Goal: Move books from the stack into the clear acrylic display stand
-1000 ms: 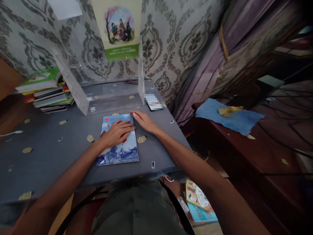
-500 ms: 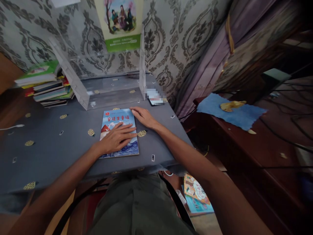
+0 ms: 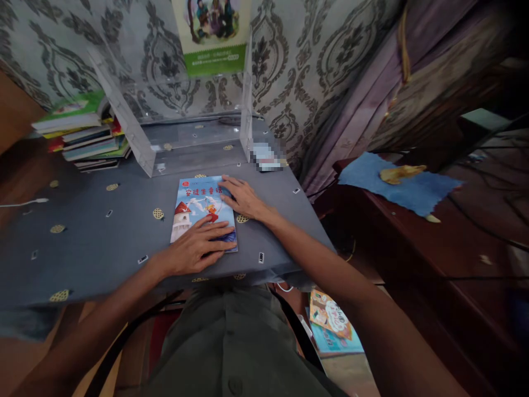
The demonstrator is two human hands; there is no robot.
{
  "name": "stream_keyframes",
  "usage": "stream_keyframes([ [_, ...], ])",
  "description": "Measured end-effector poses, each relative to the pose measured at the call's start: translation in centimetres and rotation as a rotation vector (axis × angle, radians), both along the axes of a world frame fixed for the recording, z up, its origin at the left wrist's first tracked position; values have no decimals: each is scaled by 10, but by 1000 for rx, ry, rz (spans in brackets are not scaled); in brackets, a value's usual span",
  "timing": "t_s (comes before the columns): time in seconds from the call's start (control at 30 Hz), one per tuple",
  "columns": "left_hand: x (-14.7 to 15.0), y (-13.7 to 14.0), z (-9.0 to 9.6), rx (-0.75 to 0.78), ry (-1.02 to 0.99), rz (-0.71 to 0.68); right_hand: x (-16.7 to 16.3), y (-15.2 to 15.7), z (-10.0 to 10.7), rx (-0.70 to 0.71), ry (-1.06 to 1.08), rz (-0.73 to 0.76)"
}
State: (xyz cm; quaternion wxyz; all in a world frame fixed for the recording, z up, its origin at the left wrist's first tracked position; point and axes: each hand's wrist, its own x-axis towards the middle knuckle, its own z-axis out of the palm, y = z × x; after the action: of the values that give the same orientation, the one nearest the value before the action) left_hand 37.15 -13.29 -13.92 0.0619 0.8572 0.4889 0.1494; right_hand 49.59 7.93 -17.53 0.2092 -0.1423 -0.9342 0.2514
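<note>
A closed picture book (image 3: 182,212) with a blue cover, red Chinese title and a red-roofed tower lies on the grey patterned tablecloth. Across its lower part rests my left hand (image 3: 200,248), flat, fingers stretched to the right. My right hand (image 3: 243,198) lies over the book's upper right edge, its fingers extended onto the cover near the end of the title. Neither hand grips the book. The lower edge of the cover is partly hidden beneath my left hand.
Behind the book stands a clear acrylic rack (image 3: 144,151). A stack of books (image 3: 88,135) sits at the back left, and a pixelated flat object (image 3: 266,157) at the back right. A white cable (image 3: 35,202) lies left. More books (image 3: 336,331) are below, right of my lap.
My left hand has slid down the cover toward me, uncovering more of the picture. My right hand's fingers have spread further over the right edge. The view has shifted slightly.
</note>
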Motion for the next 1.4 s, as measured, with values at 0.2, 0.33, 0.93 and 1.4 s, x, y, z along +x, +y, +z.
stream_keyframes([
  [0.2, 12, -21, -3, 76, 67, 69, 24, -36, 4, 81, -82, 20],
  [0.33, 25, -33, -10, 178, 76, 143, 65, -79, 2, 148, -59, 61],
  [0.93, 58, -47, -23, 335, 30, 338, 130, -150, -10, 326, -75, -10],
  [1.4, 48, -76, -28, 376, 87, 438, 128, -151, -12, 372, -60, -32],
])
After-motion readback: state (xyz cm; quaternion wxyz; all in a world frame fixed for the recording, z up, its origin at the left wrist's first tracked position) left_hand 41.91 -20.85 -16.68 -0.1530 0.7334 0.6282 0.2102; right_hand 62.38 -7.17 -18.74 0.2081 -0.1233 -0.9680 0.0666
